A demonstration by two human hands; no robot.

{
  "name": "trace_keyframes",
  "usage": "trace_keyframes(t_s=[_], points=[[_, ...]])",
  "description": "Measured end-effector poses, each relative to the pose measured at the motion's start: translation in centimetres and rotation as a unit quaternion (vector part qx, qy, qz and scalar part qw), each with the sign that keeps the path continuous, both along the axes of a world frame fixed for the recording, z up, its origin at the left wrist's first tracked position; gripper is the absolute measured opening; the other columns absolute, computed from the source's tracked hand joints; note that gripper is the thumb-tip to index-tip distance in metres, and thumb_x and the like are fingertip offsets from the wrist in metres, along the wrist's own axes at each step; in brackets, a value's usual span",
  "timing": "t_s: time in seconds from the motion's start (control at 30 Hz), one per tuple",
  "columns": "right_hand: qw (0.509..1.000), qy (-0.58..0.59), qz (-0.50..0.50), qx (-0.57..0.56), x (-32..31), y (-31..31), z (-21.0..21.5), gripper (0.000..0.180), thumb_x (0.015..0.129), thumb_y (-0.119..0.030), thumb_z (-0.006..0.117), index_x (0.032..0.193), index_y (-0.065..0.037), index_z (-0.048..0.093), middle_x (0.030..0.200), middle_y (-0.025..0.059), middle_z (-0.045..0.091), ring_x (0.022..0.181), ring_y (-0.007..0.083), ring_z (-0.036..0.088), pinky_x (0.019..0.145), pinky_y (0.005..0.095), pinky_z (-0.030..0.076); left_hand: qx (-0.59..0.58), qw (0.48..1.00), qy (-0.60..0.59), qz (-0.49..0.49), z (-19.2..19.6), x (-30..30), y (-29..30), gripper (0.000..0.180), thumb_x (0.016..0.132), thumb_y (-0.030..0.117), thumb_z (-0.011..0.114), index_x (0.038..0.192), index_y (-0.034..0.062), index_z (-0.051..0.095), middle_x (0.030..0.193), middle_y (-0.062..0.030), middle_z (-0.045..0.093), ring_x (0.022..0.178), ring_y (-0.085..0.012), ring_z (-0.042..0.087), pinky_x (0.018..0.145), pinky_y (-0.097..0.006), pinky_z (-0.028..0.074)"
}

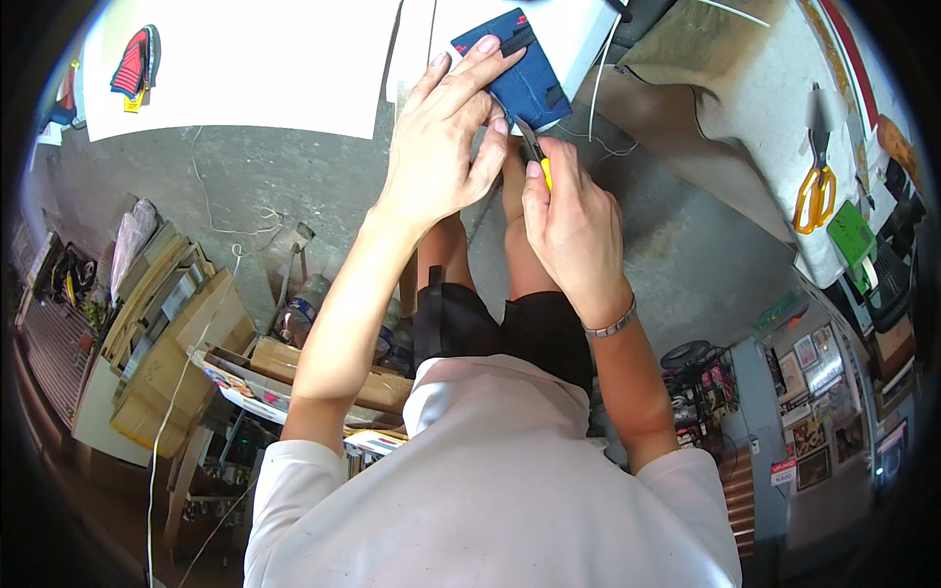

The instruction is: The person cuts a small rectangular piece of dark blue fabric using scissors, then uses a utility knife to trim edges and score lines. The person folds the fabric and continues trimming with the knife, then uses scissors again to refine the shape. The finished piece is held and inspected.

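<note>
A flat, dark-blue fabric piece (537, 86), with black strips and small red marks at its corners, lies at the near edge of a white work surface. Across its left side my left hand (441, 147) holds it, two fingers stretched over the top and the thumb bent in by its lower edge. In my right hand (576, 220) is a utility knife (545, 172) with a yellow handle, gripped between thumb and fingers. Its blade points up and left, next to the fabric's lower edge and close to my left thumb. Whether the blade touches the fabric cannot be made out.
A red-and-dark striped folded item (134, 67) with a yellow tag lies on the white table (265, 78) at far left. Orange-handled scissors (816, 191) and a green object (851, 233) lie on the right-hand surface. Cardboard sheets (186, 343) lean at left; a thin white cord (167, 431) hangs there.
</note>
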State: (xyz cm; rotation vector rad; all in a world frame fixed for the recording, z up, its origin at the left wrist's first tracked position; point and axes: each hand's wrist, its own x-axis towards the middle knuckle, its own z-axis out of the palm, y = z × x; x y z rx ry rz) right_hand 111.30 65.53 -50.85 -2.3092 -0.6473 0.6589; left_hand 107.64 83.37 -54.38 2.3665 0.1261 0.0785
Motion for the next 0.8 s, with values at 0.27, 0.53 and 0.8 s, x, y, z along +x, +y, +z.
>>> trace_keyframes(t_s=[0.27, 0.53, 0.8], points=[[0.998, 0.018, 0.026, -0.057, 0.89, 0.87, 0.48, 0.023, 0.099, -0.011, 0.057, 0.119, 0.001, 0.057, 0.099, 0.0231, 0.07, 0.082, 0.0439, 0.069, 0.069, 0.0504, 0.055, -0.008, 1.0, 0.001, -0.012, -0.18, -0.06, 0.26, 0.01, 0.085, 0.007, 0.06, 0.087, -0.0013, 0.065, 0.145, -0.0123, 0.06, 0.147, -0.0266, 0.045, 0.121, -0.049, 0.033], [0.997, 0.004, 0.039, -0.062, 0.92, 0.81, 0.51, 0.023, 0.099, -0.01, 0.058, 0.119, 0.0, 0.059, 0.101, 0.0214, 0.071, 0.085, 0.042, 0.07, 0.071, 0.0491, 0.057, -0.033, 0.999, -0.002, -0.016, -0.32, -0.09, 0.29, 0.004, 0.084, 0.004, 0.059, 0.082, 0.0004, 0.06, 0.147, -0.016, 0.057, 0.148, -0.0337, 0.043, 0.122, -0.052, 0.03], [0.997, 0.013, 0.033, -0.062, 0.75, 1.13, 0.79, 0.023, 0.099, -0.01, 0.058, 0.119, 0.0, 0.059, 0.102, 0.0222, 0.071, 0.084, 0.0427, 0.069, 0.071, 0.0494, 0.056, -0.021, 0.999, -0.004, -0.023, -0.36, -0.2, 0.41, 0.006, 0.086, 0.003, 0.058, 0.087, -0.0013, 0.061, 0.148, -0.0163, 0.056, 0.148, -0.0322, 0.042, 0.122, -0.051, 0.031]])
